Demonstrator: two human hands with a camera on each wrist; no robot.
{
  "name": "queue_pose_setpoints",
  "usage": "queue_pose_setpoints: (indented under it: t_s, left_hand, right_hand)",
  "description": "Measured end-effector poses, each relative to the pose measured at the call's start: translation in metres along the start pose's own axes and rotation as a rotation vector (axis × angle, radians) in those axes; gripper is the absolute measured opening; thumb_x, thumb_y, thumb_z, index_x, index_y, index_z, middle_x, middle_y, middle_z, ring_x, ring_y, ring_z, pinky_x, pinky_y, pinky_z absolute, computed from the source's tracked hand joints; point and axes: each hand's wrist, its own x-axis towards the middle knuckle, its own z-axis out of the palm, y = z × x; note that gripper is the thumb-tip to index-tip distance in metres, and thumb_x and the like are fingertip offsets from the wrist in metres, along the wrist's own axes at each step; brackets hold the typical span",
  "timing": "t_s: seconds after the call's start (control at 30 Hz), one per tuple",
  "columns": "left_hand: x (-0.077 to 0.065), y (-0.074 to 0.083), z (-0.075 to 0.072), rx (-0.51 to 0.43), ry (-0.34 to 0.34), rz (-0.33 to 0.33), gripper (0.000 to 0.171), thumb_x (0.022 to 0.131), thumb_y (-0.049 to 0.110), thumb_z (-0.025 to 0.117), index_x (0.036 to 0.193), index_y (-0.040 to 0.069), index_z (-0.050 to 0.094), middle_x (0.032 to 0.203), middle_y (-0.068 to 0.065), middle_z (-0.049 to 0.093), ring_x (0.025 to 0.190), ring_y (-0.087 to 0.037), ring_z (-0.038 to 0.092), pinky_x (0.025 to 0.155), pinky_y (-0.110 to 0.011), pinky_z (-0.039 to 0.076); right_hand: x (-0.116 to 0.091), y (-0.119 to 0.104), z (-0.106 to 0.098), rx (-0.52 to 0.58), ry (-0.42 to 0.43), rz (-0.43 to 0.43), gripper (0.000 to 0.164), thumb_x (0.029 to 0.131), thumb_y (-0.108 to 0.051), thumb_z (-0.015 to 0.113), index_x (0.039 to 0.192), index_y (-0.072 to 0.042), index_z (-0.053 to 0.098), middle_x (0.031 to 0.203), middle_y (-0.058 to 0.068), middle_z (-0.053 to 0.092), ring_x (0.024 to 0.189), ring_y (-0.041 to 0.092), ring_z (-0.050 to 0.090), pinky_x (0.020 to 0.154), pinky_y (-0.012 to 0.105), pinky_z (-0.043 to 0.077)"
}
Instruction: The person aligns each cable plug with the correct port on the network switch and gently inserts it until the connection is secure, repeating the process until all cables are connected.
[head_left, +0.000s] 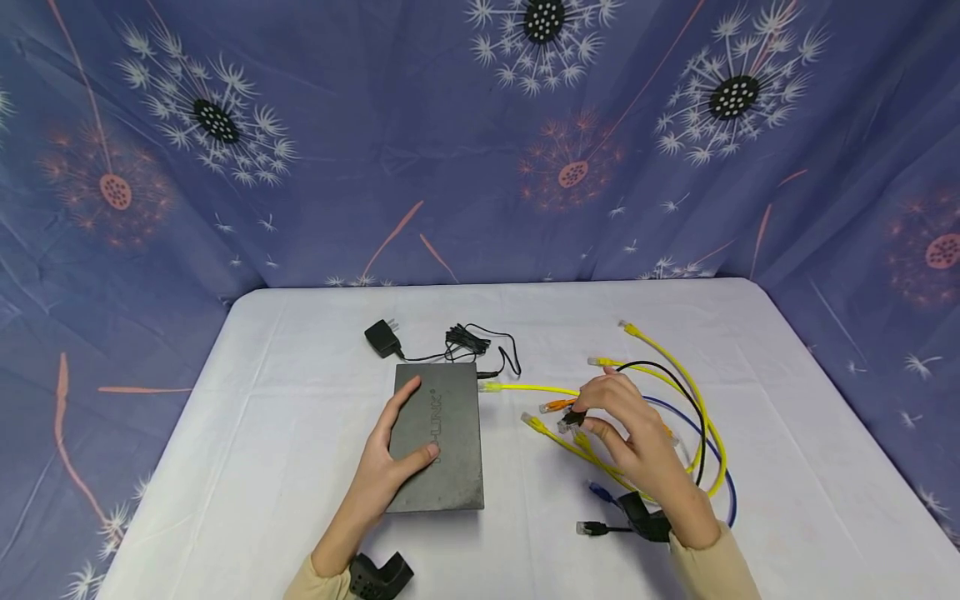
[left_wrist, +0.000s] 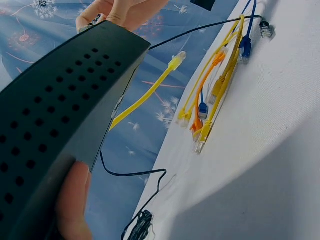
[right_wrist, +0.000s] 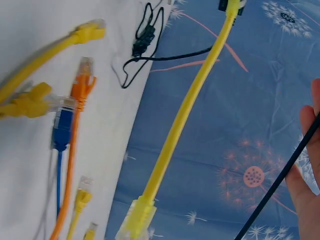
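A dark grey network switch [head_left: 450, 450] is raised above the cloth, its vented end toward me in the left wrist view. My left hand [head_left: 390, 450] grips its left side, thumb on top and a finger [left_wrist: 74, 200] against its underside. A yellow network cable [head_left: 528, 387] extends from its right side; its free plug [left_wrist: 176, 61] hangs in the air. My right hand [head_left: 626, 425] pinches the black plug [head_left: 573, 417] of a black network cable [right_wrist: 280, 185], to the right of the switch. The switch's ports are hidden from view.
A black power adapter [head_left: 382, 338] with a bundled cord [head_left: 467, 340] lies behind the switch. Several yellow cables [head_left: 697, 392], an orange plug [head_left: 555, 406] and a blue cable [head_left: 735, 500] lie around my right hand. Another black plug [head_left: 592, 528] is nearer me.
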Motion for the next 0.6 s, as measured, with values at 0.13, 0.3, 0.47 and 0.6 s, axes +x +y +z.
queue_pose_setpoints:
  t_s: [0.13, 0.3, 0.47, 0.6]
  left_hand:
    - [0.0, 0.0, 0.0, -0.003, 0.001, 0.0, 0.081, 0.081, 0.008, 0.071, 0.149, 0.031, 0.033, 0.153, 0.004, 0.025, 0.139, -0.022, 0.019, 0.105, -0.055, 0.014]
    - [0.0, 0.001, 0.001, -0.004, 0.007, -0.004, 0.081, 0.081, 0.008, 0.071, 0.149, 0.03, 0.033, 0.153, 0.004, 0.025, 0.139, -0.022, 0.019, 0.105, -0.055, 0.014]
    - [-0.001, 0.001, 0.0, -0.001, 0.008, 0.0, 0.081, 0.081, 0.008, 0.071, 0.149, 0.03, 0.033, 0.154, 0.004, 0.024, 0.14, -0.022, 0.018, 0.106, -0.056, 0.012]
    - [-0.001, 0.001, 0.001, -0.009, 0.005, -0.005, 0.081, 0.081, 0.008, 0.071, 0.149, 0.031, 0.033, 0.154, 0.004, 0.024, 0.14, -0.022, 0.018, 0.105, -0.056, 0.013]
  right_hand:
    - [0.006, 0.001, -0.002, 0.006, 0.016, -0.011, 0.027, 0.097, -0.029, 0.054, 0.094, -0.004, 0.065, 0.093, 0.006, 0.061, 0.096, 0.019, 0.053, 0.107, 0.04, 0.027]
    - [0.015, 0.001, -0.003, 0.007, 0.022, -0.022, 0.03, 0.096, -0.03, 0.052, 0.093, -0.003, 0.064, 0.09, 0.006, 0.06, 0.094, 0.019, 0.053, 0.108, 0.041, 0.026]
    - [0.027, 0.003, -0.008, -0.016, 0.012, -0.04, 0.03, 0.096, -0.03, 0.051, 0.092, -0.004, 0.065, 0.089, 0.006, 0.06, 0.093, 0.019, 0.052, 0.109, 0.045, 0.024]
    - [0.038, 0.006, -0.013, -0.034, 0.008, -0.058, 0.03, 0.097, -0.03, 0.051, 0.092, -0.004, 0.065, 0.09, 0.007, 0.059, 0.094, 0.019, 0.053, 0.109, 0.05, 0.021]
